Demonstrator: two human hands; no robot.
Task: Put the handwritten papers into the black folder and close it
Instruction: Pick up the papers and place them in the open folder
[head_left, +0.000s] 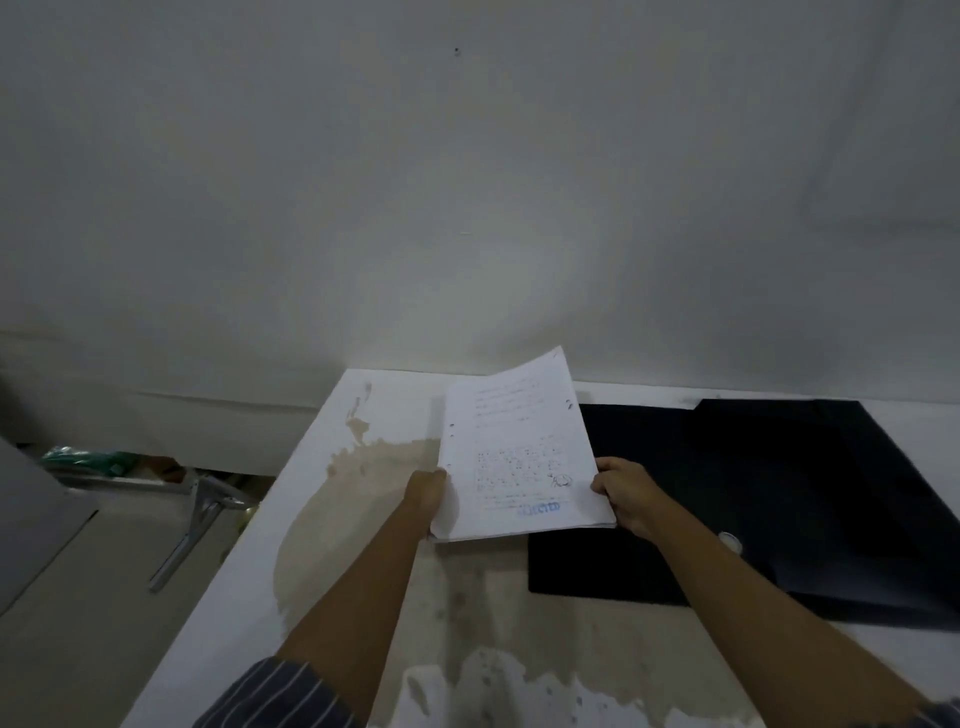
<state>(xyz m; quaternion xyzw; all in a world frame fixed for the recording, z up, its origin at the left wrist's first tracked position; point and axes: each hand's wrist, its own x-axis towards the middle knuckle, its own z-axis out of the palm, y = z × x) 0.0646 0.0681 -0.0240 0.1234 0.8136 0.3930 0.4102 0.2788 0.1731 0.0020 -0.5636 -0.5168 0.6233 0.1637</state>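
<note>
I hold a stack of white handwritten papers (514, 452) with punched holes and a blue stamp near the bottom, lifted above the table. My left hand (428, 491) grips the stack's lower left edge. At the lower right edge my right hand (623, 496) pinches it. The black folder (779, 493) lies open and flat on the table, to the right of the papers and partly under them. A small round silver fastener (730, 541) shows on the folder beside my right wrist.
The white table (311, 519) has a large brown stain across its surface, and its left edge runs diagonally. A pale wall rises right behind it. Left of the table, lower down, are a metal bracket (197, 519) and a green object (88, 460).
</note>
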